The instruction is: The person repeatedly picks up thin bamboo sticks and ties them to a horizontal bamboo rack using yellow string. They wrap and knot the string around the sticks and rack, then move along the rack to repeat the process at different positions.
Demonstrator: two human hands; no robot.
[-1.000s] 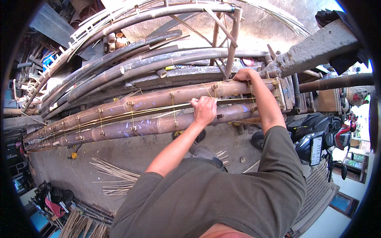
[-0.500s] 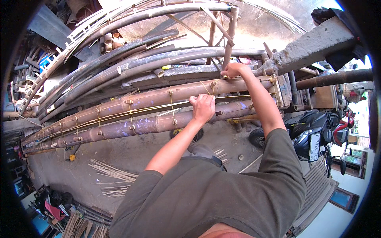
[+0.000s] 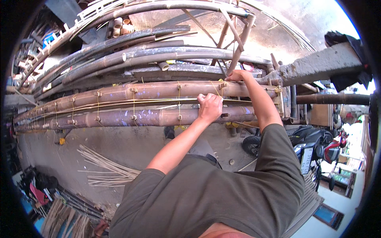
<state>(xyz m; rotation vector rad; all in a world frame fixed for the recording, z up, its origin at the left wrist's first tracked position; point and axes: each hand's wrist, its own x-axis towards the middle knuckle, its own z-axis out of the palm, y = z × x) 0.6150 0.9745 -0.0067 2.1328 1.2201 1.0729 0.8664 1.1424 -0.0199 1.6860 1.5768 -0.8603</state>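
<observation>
Two long bamboo poles lie side by side across the view, the far pole point(image 3: 154, 91) and the near pole point(image 3: 151, 117), both studded with small wooden pegs point(image 3: 134, 90). Yellow cord point(image 3: 179, 103) crosses the gap between them at intervals. Pale thin strips point(image 3: 158, 100) run lengthwise in that gap. My left hand point(image 3: 210, 108) is closed over the gap, gripping yellow cord that comes over the far pole; its fingertips are hidden. Beyond the far pole's top edge, beside a peg, my right hand point(image 3: 237, 75) is closed with fingers bent down; what it pinches cannot be seen.
More bamboo poles point(image 3: 99, 61) are stacked behind, with a curved bamboo frame point(image 3: 158, 8) beyond. A concrete beam point(image 3: 317, 63) slants in at right. A motorcycle point(image 3: 313, 142) stands close at right. Split bamboo strips point(image 3: 107, 168) lie on the floor at left.
The view has shifted, so the poles appear more level and farther right. Both hands keep nearly the same places on the poles; the left stays closed near the cord.
</observation>
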